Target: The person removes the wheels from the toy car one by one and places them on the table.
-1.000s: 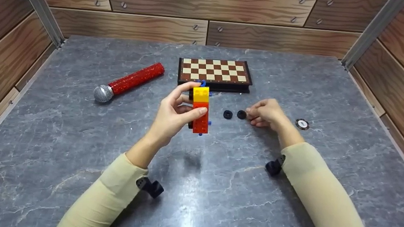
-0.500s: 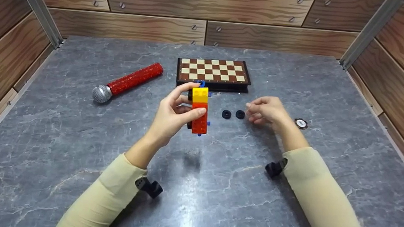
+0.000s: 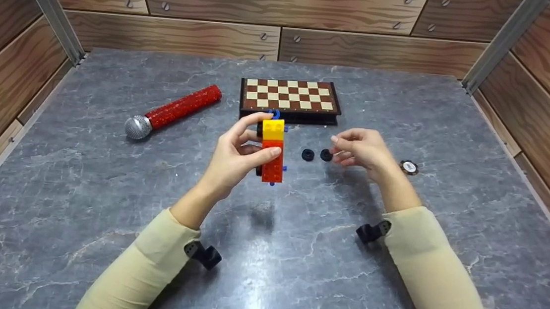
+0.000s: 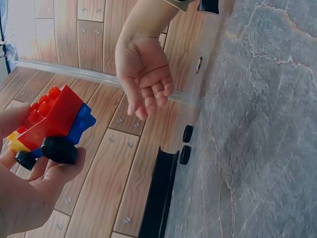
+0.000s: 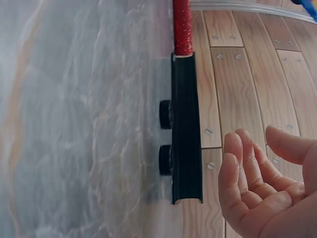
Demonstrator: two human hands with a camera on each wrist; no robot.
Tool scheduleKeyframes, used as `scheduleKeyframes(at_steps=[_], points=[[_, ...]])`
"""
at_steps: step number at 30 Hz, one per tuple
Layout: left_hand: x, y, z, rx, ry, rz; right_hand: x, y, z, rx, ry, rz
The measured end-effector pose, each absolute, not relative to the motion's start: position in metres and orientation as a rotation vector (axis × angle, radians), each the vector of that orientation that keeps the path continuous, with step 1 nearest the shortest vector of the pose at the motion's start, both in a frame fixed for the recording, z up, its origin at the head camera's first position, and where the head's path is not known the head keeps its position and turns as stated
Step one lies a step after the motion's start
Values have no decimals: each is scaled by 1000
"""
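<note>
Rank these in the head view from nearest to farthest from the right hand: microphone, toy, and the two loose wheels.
1. Right wheel: just left of the right hand.
2. Left wheel: a little further left.
3. Toy: left again, held in the left hand.
4. Microphone: farthest left.

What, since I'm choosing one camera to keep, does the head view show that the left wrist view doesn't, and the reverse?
Only the head view shows the red-handled microphone, the squares of the chessboard and the face of the poker chip.

Only the left wrist view shows the palm of the right hand and the outer faces of the fitted wheels on the toy brick car.

Both show the left hand holding the car, the right hand, two loose black wheels on the table and the chessboard's dark side.
</note>
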State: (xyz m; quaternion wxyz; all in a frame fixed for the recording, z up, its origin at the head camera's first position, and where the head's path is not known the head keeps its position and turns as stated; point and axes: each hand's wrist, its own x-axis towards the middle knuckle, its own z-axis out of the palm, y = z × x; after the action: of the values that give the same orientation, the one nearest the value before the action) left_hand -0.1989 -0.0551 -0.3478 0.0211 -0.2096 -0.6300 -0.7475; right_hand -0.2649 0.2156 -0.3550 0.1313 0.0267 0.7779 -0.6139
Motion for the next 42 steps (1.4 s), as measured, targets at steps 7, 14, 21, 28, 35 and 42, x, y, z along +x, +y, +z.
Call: scheduleKeyframes(at_steps=[7,14,21,28,35,42], points=[[-199,-55,-348,-662,-1951,-2316,-257,208,-348,23,2252,-1829],[-199,-54,-349,-658,-1961,-2319,-246,201,-341,-60,2253,-1873],[-199,-54,-349,-650,-1969,-2311,-236,194,-334,-163,2241,-1930],[-200,-52,-350,-638,-1976,-2318,-228,188,-331,-300,2220,-1991],[-199,-51,-349,-638,-1995,-2307,-219,182,-327,-384,2201,-2023],[-197,-51,-349,-653,-1996,-2312,-212,177,-325,-474,2229,-1991]])
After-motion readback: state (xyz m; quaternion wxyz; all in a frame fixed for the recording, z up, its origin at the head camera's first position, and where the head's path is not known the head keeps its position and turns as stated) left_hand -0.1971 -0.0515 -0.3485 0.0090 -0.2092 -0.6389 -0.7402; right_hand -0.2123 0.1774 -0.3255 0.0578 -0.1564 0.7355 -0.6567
